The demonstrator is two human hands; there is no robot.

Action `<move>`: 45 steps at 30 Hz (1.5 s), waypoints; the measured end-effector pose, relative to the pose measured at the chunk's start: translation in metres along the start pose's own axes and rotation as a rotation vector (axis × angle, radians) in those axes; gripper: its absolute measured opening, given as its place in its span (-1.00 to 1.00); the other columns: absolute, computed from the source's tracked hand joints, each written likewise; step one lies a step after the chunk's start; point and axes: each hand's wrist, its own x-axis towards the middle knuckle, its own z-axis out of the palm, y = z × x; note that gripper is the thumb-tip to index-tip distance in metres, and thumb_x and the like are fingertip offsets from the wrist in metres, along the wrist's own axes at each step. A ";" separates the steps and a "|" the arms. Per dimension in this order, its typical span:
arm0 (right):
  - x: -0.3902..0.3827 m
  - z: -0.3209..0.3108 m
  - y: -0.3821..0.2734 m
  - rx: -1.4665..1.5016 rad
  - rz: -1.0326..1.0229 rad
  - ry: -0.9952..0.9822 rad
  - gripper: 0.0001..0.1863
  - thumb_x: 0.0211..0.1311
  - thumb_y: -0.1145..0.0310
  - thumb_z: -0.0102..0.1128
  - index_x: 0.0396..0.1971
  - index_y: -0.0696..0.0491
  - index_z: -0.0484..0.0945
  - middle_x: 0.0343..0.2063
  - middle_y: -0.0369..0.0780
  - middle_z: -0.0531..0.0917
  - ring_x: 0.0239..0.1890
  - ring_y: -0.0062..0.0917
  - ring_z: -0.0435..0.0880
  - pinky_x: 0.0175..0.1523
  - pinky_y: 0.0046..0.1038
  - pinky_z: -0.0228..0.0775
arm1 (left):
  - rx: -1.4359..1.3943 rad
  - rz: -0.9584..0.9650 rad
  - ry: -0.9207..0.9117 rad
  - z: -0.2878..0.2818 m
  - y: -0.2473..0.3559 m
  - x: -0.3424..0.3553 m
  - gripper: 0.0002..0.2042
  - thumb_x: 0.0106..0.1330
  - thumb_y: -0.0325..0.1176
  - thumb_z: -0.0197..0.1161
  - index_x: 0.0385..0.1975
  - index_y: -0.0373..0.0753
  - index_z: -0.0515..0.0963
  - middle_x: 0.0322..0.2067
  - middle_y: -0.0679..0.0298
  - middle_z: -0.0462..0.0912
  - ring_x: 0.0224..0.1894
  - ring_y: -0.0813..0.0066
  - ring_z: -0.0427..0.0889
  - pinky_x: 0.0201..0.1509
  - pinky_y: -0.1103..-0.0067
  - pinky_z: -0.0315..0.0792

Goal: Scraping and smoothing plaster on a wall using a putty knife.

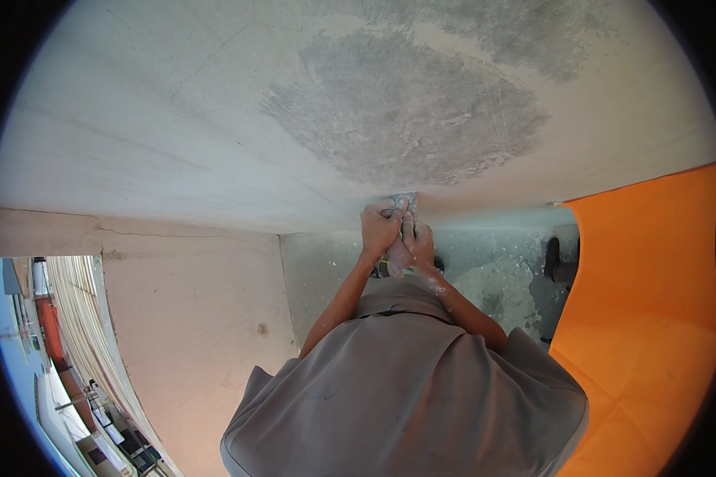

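A flat grey piece (pixel 403 200), perhaps a scraper blade, is held up against the lower part of a pale wall (pixel 191 135). My left hand (pixel 380 228) is closed on it, thumb and fingertips close to its face. Right beside it, my right hand (pixel 420 242) grips the same piece from the right, with fingers bent. Pale dust coats both hands and my right wrist. Just above them the wall carries a large rough grey patch (pixel 414 111). My fingers hide most of the piece, so its exact kind cannot be made out.
A side wall (pixel 191 318) with a thin crack stands at left, beside an opening onto the outdoors. At right hangs an orange sheet (pixel 644 302). The floor (pixel 493 278) is spattered with white, and a dark shoe (pixel 553 256) shows near the sheet.
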 end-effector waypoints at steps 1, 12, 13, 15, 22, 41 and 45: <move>0.000 0.004 0.001 0.005 0.042 -0.035 -0.44 0.55 0.05 -0.03 -0.39 0.28 0.65 -0.48 0.18 0.63 -0.37 0.18 0.62 -0.28 -0.05 0.40 | 0.101 -0.008 -0.017 -0.005 0.002 0.000 -0.68 0.39 -0.27 0.36 -0.53 -0.40 0.67 -0.73 0.45 0.47 -0.57 0.76 0.28 -0.56 0.54 0.21; -0.007 0.036 0.016 0.432 0.334 -0.209 -0.33 0.60 -0.07 -0.12 -0.35 0.28 0.65 -0.55 -0.16 0.65 -0.44 -0.55 0.60 -0.28 -0.32 0.45 | 0.264 0.108 -0.059 -0.025 0.007 0.007 -0.74 0.33 -0.29 0.38 -0.46 -0.40 0.68 -0.75 0.19 0.43 -0.59 0.72 0.28 -0.55 0.51 0.27; -0.009 0.042 0.012 0.707 0.387 -0.253 -0.35 0.61 -0.08 -0.13 -0.30 0.27 0.66 -0.48 -0.23 0.68 -0.39 -0.60 0.60 -0.24 -0.40 0.48 | 0.277 0.098 -0.068 -0.027 0.017 0.005 -0.75 0.32 -0.29 0.39 -0.44 -0.39 0.69 -0.75 0.15 0.45 -0.59 0.72 0.29 -0.55 0.51 0.28; -0.018 0.046 -0.019 0.834 0.355 -0.289 -0.35 0.61 -0.09 -0.14 -0.26 0.25 0.66 -0.42 -0.26 0.69 -0.36 -0.62 0.60 -0.20 -0.46 0.48 | 0.295 0.086 -0.051 -0.036 0.029 0.000 -0.75 0.32 -0.29 0.39 -0.43 -0.39 0.70 -0.74 0.14 0.47 -0.59 0.71 0.29 -0.55 0.51 0.28; -0.008 0.052 0.037 0.777 0.280 -0.251 -0.36 0.61 -0.08 -0.13 -0.29 0.24 0.65 -0.45 -0.20 0.70 -0.37 -0.51 0.63 -0.17 -0.40 0.48 | 0.057 0.176 -0.003 -0.018 0.025 0.002 -0.69 0.34 -0.25 0.39 -0.51 -0.41 0.66 -0.77 0.16 0.45 -0.61 0.71 0.28 -0.56 0.48 0.26; -0.017 0.011 -0.003 -0.089 -0.089 -0.098 -0.38 0.59 -0.03 -0.06 -0.36 0.29 0.64 -0.58 0.03 0.61 -0.48 -0.41 0.57 -0.26 -0.23 0.42 | 0.000 -0.023 -0.055 -0.018 -0.005 0.001 -0.69 0.38 -0.22 0.39 -0.46 -0.38 0.73 -0.66 0.43 0.58 -0.57 0.74 0.38 -0.53 0.55 0.29; -0.019 0.028 -0.014 0.337 0.113 -0.086 -0.28 0.60 -0.13 -0.11 -0.43 0.30 0.60 -0.62 -0.14 0.56 -0.43 -0.59 0.51 -0.32 -0.33 0.38 | 0.149 0.089 -0.044 -0.026 0.011 0.000 -0.65 0.37 -0.21 0.39 -0.51 -0.41 0.69 -0.72 0.40 0.53 -0.59 0.73 0.33 -0.56 0.53 0.26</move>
